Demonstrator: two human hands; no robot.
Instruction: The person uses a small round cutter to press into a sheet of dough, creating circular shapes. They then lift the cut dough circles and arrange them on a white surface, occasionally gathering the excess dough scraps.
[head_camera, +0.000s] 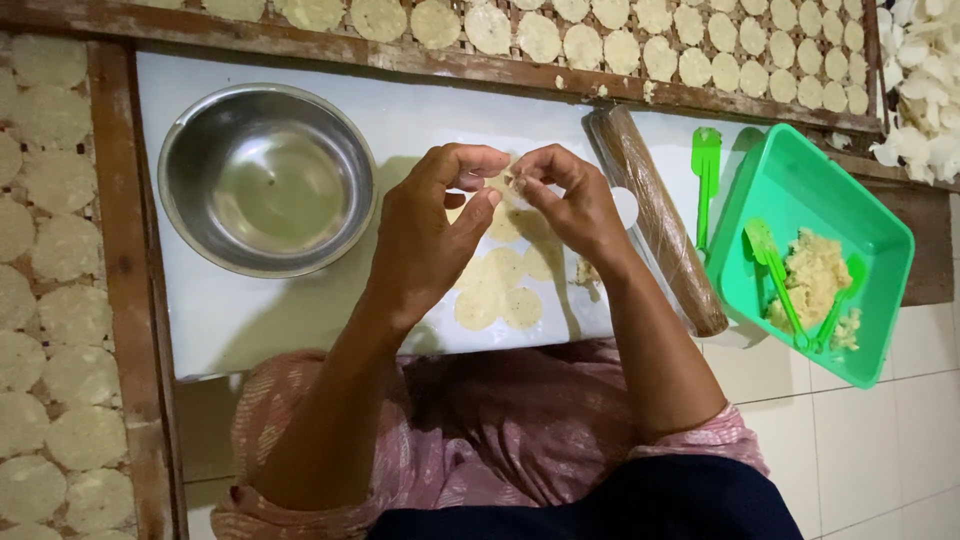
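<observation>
Seen from the head camera, both hands meet above the middle of a white flat board (300, 320) that lies as a low bench over the person's lap. The left hand (430, 235) and the right hand (575, 205) together pinch a small pale scrap of dough (503, 183) between thumbs and fingertips, held just above the board (how firmly is hard to tell, since the fingers hide most of it).

Directly beneath the hands, several thin pale round dough discs (497, 290) lie flat on the board, touching or overlapping one another. To the left of the hands stands an empty round steel bowl (268, 178) on the same board. Just right of the right hand, a brown wooden rolling pin wrapped in clear plastic (655, 220) lies slanted across the board's right edge. Beside it rests a green plastic spatula (706, 170), and further right a green square plastic tub (815, 250) holds a lump of pale crumbly dough (812, 275) with two more green plastic tools.

Woven drying racks with wooden frames (120, 300) run along the left and top, covered with rows of round pale discs (60, 310).
</observation>
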